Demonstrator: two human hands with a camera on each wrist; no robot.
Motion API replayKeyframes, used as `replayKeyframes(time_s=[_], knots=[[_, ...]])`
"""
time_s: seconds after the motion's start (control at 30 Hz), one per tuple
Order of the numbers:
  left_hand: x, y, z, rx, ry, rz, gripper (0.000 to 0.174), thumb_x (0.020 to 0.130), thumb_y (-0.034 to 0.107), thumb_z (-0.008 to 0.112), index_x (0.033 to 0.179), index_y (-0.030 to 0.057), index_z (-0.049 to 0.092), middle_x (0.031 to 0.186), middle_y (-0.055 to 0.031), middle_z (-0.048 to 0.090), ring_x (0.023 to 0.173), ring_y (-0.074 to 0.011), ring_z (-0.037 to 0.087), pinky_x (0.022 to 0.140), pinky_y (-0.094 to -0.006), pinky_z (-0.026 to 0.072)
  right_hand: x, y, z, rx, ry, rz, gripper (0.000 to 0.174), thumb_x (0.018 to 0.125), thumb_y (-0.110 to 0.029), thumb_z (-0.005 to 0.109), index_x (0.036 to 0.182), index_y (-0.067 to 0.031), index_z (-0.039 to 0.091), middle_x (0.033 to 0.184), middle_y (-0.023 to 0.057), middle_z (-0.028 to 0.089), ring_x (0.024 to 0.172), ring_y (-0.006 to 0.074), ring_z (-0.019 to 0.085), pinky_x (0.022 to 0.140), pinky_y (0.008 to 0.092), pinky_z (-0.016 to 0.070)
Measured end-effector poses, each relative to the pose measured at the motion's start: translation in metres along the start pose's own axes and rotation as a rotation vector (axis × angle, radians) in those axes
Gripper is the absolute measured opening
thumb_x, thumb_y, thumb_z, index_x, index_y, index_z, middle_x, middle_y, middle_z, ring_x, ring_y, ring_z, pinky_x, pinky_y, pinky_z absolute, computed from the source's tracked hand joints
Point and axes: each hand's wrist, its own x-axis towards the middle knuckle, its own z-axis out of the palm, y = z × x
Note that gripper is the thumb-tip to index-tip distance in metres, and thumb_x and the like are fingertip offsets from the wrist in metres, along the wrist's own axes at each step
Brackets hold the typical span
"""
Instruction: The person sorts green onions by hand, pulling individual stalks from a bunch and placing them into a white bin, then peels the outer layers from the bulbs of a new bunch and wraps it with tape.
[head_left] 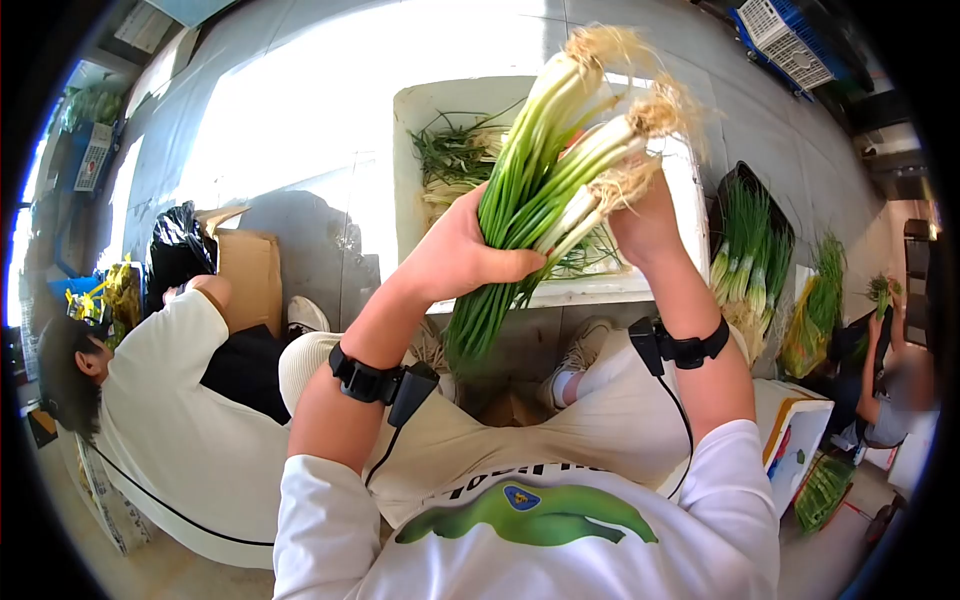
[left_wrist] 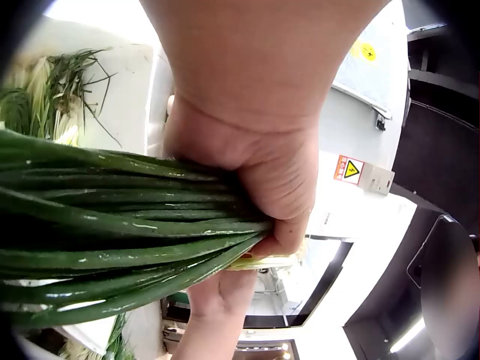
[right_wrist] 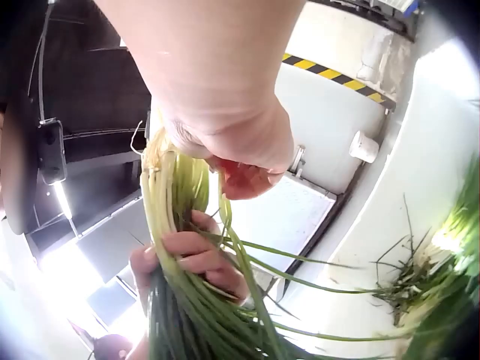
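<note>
My left hand [head_left: 455, 250] grips a thick bunch of spring onions [head_left: 545, 180] around the middle, thumb across the front. The pale, rooty ends tilt up to the right, and the dark green leaves hang toward my lap. My right hand [head_left: 645, 220] is beside the roots, its fingers mostly hidden behind them in the head view. In the right wrist view, curled fingers of the right hand [right_wrist: 247, 161] pinch a loose spring onion strand [right_wrist: 234, 232] that trails down beside the bunch. Beneath both hands stands a white foam box [head_left: 600, 292] with more spring onions [head_left: 450, 160] inside.
More spring onions [head_left: 745, 240] stand in a dark crate to the right, beside a yellow bag [head_left: 805, 335] of greens. At left sits another person [head_left: 190, 400] near a cardboard box [head_left: 250, 275] and a black plastic bag [head_left: 182, 250]. Another person [head_left: 890, 400] is at far right.
</note>
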Motion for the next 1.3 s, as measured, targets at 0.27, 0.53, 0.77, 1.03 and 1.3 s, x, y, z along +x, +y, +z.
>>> replayKeyframes(time_s=[0.27, 0.53, 0.77, 1.03, 1.3], knots=[[-0.003, -0.002, -0.007, -0.002, -0.068, -0.053, 0.065, 0.072, 0.008, 0.078, 0.13, -0.0018, 0.051, 0.11, -0.0034, 0.063, 0.098, -0.0109, 0.058, 0.088, -0.0286, 0.0478, -0.015, 0.007, 0.007, 0.419, -0.091, 0.106, 0.036, 0.092, -0.017, 0.065, 0.124, -0.0042, 0.055, 0.115, 0.0077, 0.064, 0.102, 0.0188, 0.064, 0.091, 0.0345, 0.0533], [-0.005, -0.001, -0.011, -0.041, -0.106, -0.016, 0.078, 0.072, 0.005, 0.077, 0.141, -0.0008, 0.04, 0.119, -0.0049, 0.06, 0.104, -0.0122, 0.058, 0.093, -0.0304, 0.0478, -0.015, 0.024, -0.004, -0.423, -0.029, -0.195, 0.022, 0.087, 0.002, 0.061, 0.109, -0.0023, 0.064, 0.111, 0.007, 0.065, 0.096, 0.0137, 0.063, 0.081, 0.0303, 0.0509], [-0.005, -0.003, -0.01, -0.036, -0.09, -0.034, 0.083, 0.071, 0.004, 0.078, 0.143, -0.0001, 0.037, 0.124, -0.0049, 0.058, 0.11, -0.0126, 0.056, 0.096, -0.0308, 0.0462, -0.013, 0.001, 0.004, -0.146, -0.015, 0.019, 0.041, 0.086, -0.009, 0.073, 0.123, -0.001, 0.057, 0.112, 0.0077, 0.066, 0.098, 0.0156, 0.066, 0.087, 0.0314, 0.0545], [-0.004, -0.004, -0.013, -0.048, -0.108, 0.032, 0.095, 0.067, 0.005, 0.083, 0.147, -0.0005, 0.032, 0.133, -0.0069, 0.053, 0.123, -0.015, 0.049, 0.107, -0.0316, 0.037, -0.013, 0.011, 0.003, -0.156, 0.042, -0.291, 0.039, 0.088, -0.018, 0.073, 0.122, -0.0045, 0.058, 0.111, 0.0056, 0.065, 0.099, 0.0126, 0.062, 0.089, 0.0294, 0.0503], [-0.015, 0.011, -0.011, 0.017, -0.089, 0.17, 0.086, 0.065, 0.002, 0.08, 0.142, -0.0001, 0.041, 0.125, -0.0064, 0.057, 0.114, -0.0128, 0.053, 0.098, -0.0291, 0.0431, 0.012, 0.015, -0.028, -0.572, 0.291, -0.394, 0.019, 0.1, -0.023, 0.058, 0.105, -0.005, 0.061, 0.078, -0.0022, 0.055, 0.068, 0.006, 0.049, 0.061, 0.0231, 0.0416]])
